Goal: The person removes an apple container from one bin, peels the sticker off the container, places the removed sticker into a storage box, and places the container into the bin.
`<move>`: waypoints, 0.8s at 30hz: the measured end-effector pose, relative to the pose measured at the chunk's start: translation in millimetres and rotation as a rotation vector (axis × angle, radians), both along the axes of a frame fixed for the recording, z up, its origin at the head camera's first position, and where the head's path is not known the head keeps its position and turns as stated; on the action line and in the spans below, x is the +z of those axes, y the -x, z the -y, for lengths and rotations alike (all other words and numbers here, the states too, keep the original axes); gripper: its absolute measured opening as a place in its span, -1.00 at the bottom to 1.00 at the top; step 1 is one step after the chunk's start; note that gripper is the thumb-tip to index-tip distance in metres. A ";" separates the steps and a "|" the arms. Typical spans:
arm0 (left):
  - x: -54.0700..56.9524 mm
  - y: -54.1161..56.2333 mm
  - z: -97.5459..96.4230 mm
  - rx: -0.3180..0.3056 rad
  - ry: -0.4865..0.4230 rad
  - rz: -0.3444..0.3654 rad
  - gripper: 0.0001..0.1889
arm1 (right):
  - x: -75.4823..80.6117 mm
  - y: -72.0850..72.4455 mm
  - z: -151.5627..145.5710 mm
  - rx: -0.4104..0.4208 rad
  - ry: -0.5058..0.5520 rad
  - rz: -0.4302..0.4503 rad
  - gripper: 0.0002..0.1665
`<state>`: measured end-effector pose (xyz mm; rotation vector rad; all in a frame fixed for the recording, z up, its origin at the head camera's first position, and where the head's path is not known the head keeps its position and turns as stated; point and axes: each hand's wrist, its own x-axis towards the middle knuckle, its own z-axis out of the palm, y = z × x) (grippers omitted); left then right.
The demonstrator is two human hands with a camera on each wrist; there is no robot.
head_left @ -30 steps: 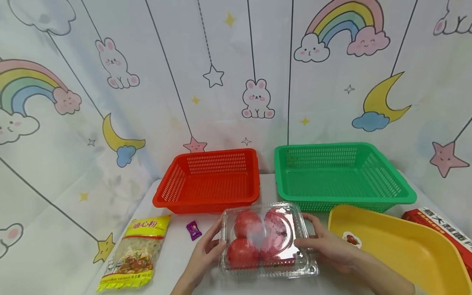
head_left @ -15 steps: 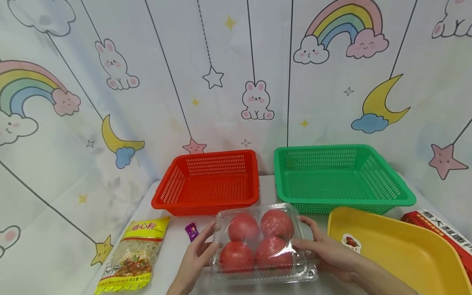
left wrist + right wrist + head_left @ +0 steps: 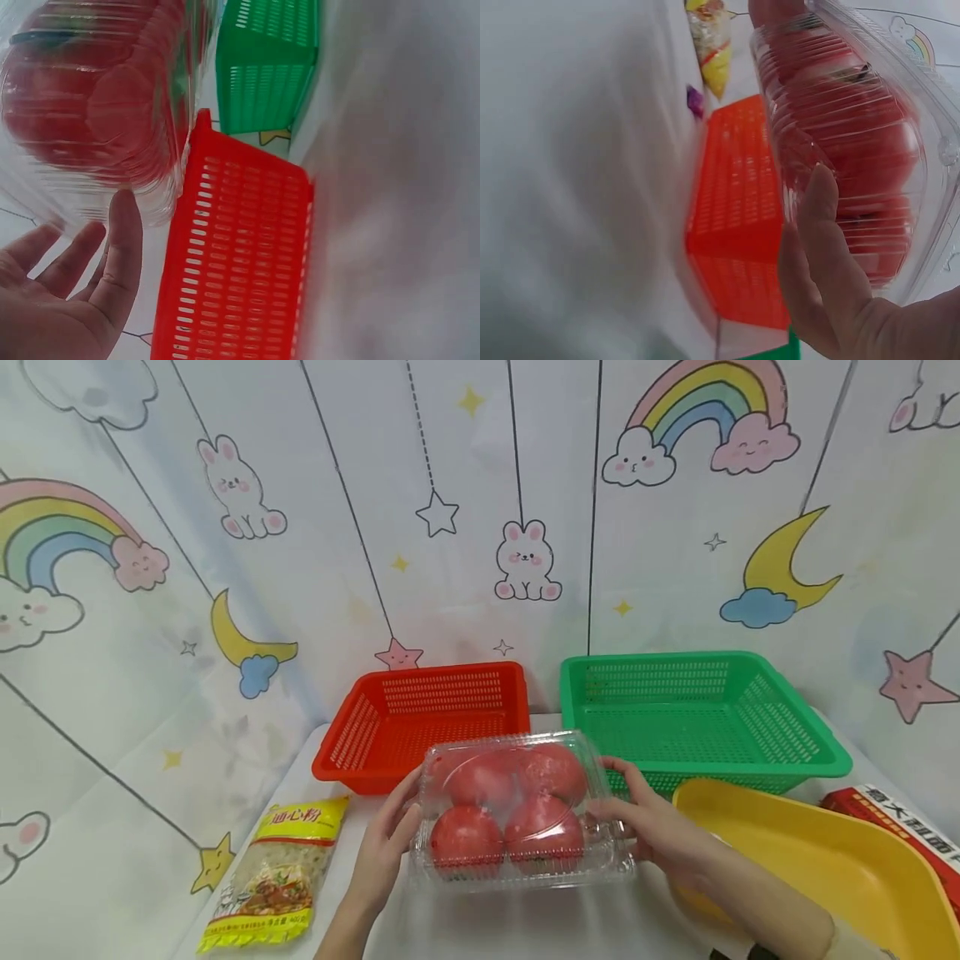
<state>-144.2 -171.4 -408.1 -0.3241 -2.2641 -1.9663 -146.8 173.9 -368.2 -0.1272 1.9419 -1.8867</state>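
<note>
A clear plastic clamshell box [image 3: 536, 882] of red tomatoes [image 3: 467, 841] is held up off the table, in front of the two baskets. My left hand [image 3: 381, 843] grips its left side, with fingertips against the ribbed wall in the left wrist view. On the opposite side my right hand [image 3: 648, 822] holds the box, thumb toward the front and fingers reaching behind. In the head view the box's far edge overlaps the front of the red basket [image 3: 345, 772]. The right wrist view shows the right fingers [image 3: 825, 225] pressed to the box wall.
A green basket [image 3: 705, 768] stands at the back right. A yellow tray [image 3: 810, 852] and a red box [image 3: 892, 818] lie to the right. On the left is a yellow pasta bag [image 3: 277, 877]. A purple wrapped candy [image 3: 695, 101] shows in the right wrist view.
Both hands have raised the box of tomatoes and moved it slightly left and toward the red basket. The purple candy is now hidden in the head view.
</note>
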 end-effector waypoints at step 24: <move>8.8 31.0 2.8 0.278 -0.355 -0.098 -0.59 | 29.9 79.3 28.3 -0.061 0.181 0.045 -0.03</move>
